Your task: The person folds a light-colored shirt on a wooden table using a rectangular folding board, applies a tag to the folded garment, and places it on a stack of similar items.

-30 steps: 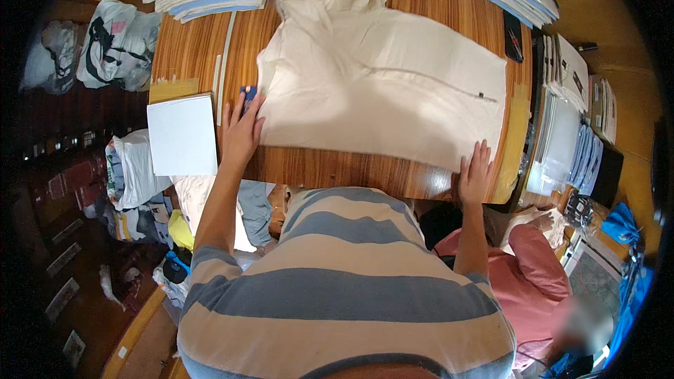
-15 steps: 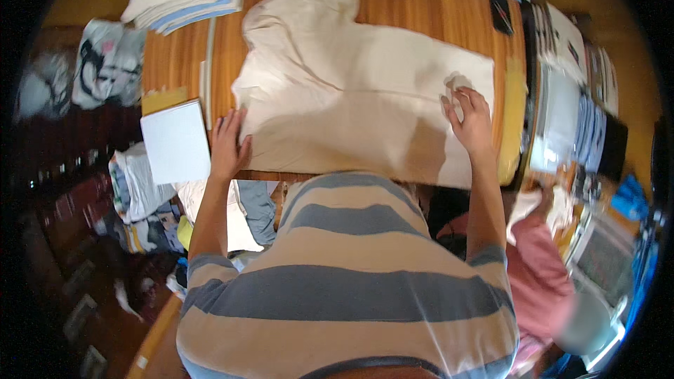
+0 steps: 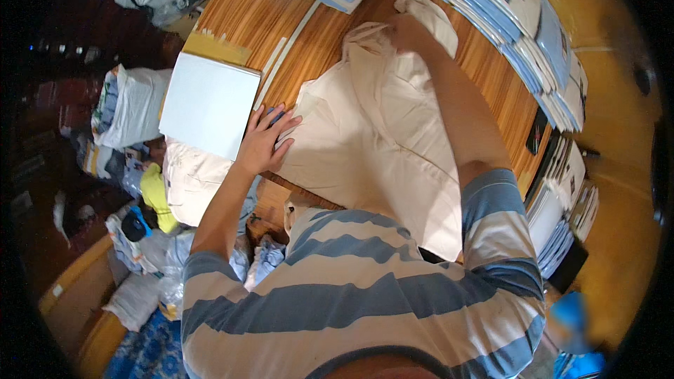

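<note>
The left grip (image 3: 263, 142) lies spread flat on the near edge of the cream cotton garment (image 3: 382, 147) across the wooden table (image 3: 242, 10), while the right grip (image 3: 406, 31) pinches its far folded end.

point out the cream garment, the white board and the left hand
cream garment (image 3: 393, 147), head view, middle of the spread cloth
white board (image 3: 209, 104), head view, centre of its flat face
left hand (image 3: 263, 139), head view, back of the hand

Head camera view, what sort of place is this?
Probably a garment packing or folding workroom. A cream cloth garment lies spread on a wooden slatted table, stacks of folded, bagged clothes line its far edge, and stuffed plastic bags crowd the floor alongside.
</note>
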Motion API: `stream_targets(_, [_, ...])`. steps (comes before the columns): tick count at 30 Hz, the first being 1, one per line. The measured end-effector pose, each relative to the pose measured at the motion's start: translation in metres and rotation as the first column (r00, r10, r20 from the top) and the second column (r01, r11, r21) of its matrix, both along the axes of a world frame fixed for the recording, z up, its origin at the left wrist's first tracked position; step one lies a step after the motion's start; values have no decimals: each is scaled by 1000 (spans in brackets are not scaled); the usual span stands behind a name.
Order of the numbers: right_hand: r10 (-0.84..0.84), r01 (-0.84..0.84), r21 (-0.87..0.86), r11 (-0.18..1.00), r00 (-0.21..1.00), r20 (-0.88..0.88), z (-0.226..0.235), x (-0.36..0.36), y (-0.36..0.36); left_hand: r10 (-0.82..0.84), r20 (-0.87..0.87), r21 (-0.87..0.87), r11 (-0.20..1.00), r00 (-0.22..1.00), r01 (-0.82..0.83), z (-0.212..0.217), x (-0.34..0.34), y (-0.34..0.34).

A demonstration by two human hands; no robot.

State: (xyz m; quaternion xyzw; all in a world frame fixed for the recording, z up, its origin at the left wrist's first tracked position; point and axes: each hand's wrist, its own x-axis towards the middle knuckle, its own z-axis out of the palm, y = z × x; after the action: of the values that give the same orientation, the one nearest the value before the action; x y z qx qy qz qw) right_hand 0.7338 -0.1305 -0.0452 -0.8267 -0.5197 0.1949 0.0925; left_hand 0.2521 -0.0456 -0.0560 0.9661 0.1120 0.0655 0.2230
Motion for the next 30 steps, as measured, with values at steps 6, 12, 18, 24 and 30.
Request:
stream_targets(6, [-198,198,62,978,980,-4,-2,75,-32,28,18,-89,996,999,-27,2,3,3])
stream_targets(12, [-381,393,446,804,917,-121,53,-42,-152,40,-13,31,999,999,-40,16,22,-3])
stream_targets(18, [-626,537,352,766,747,223,34,-219,-381,-448,25,120,889,894,442,22,63,-64])
stream_targets(24, [-762,779,104,618,561,323,-12,-311,-491,-669,-160,50,729,726,683,12,100,-108])
stream_targets(30, [-796,777,229,586,499,342,-20,-294,-543,-669,-203,87,715,715,694,14,102,-109])
